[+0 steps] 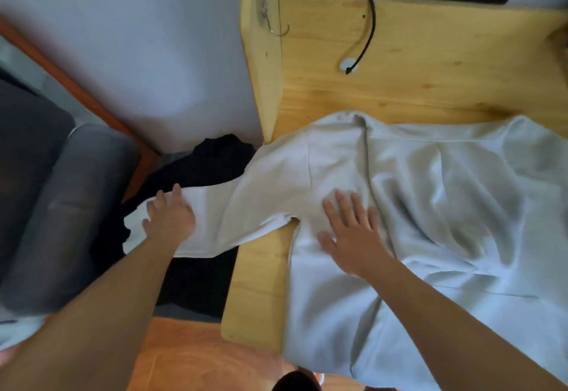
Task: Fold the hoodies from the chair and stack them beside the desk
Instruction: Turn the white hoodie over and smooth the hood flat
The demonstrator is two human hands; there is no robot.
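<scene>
Pale hoodie (430, 206) sleeve past desk (430, 67) edge under left hand (170, 218).

A pale wooden desk (430, 61) carries a light grey hoodie (430, 206) spread flat across its near half, one sleeve trailing off the left edge. A black cable (370, 21) curves across the bare far part of the desktop to a small white disc (346, 64). Beside the desk, a black garment (199, 169) lies low against the wall, above an orange-brown wooden floor (190, 357).
</scene>
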